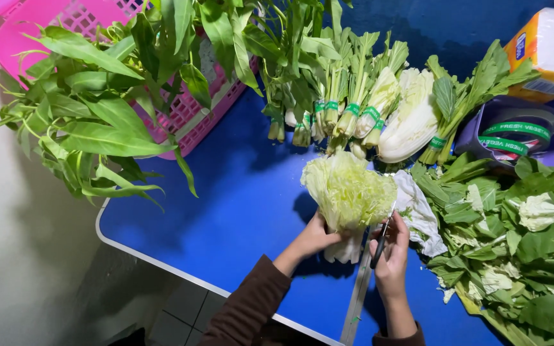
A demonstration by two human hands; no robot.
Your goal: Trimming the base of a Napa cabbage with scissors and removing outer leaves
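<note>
**Cabbage in hand over blue table**

Brown sleeves (251, 304) are running off the bottom edge. Left hand (315, 237) is gripping a cabbage (347, 192) above the table (238, 205); right hand (392, 253) is closing round a dark knife (379, 247), its blade partly hidden.

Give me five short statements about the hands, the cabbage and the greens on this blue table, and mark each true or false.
1. The left hand grips the pale green leafy napa cabbage near its white base. True.
2. The right hand is empty. False: it holds a thin dark-handled knife beside the cabbage's base.
3. The pink plastic lattice basket sits at the table's right edge. False: it is at the far left, under long-leaved greens.
4. Bundles of stalked greens tied with green bands lie beyond the cabbage. True.
5. The loose heap of trimmed leaves lies left of the hands. False: it lies to their right.
</note>
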